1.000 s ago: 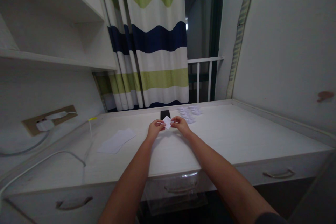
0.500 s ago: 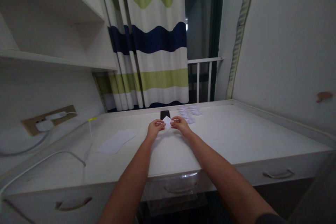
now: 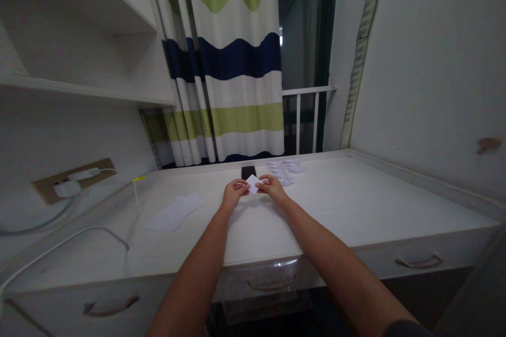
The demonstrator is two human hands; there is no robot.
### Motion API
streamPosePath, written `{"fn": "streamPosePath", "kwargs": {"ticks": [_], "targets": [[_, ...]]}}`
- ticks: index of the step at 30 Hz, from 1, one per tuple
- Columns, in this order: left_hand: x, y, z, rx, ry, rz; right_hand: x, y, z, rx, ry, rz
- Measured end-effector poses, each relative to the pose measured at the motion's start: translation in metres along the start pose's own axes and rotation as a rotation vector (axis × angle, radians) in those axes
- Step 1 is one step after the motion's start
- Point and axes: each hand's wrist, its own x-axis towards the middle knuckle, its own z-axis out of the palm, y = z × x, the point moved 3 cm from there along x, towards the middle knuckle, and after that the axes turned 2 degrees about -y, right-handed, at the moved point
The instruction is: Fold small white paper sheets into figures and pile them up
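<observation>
The left hand (image 3: 235,194) and right hand (image 3: 272,188) are still pinching a small white paper square (image 3: 253,184) between them over the worktop (image 3: 340,195), near a black phone (image 3: 249,171) and paper pieces (image 3: 284,167) on the far side; barely anything is changing.

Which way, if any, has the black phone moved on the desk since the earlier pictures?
No: the black phone still lies at the far edge of the desk, just left of the paper pieces.
</observation>
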Motion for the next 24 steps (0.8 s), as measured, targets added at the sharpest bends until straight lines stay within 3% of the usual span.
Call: {"fn": "streamPosePath", "kwargs": {"ticks": [24], "targets": [[-0.0024,-0.0050,0.0060,0.038,-0.067,-0.016,0.0000,0.0021,0.0037,-0.071,-0.047,-0.023]]}}
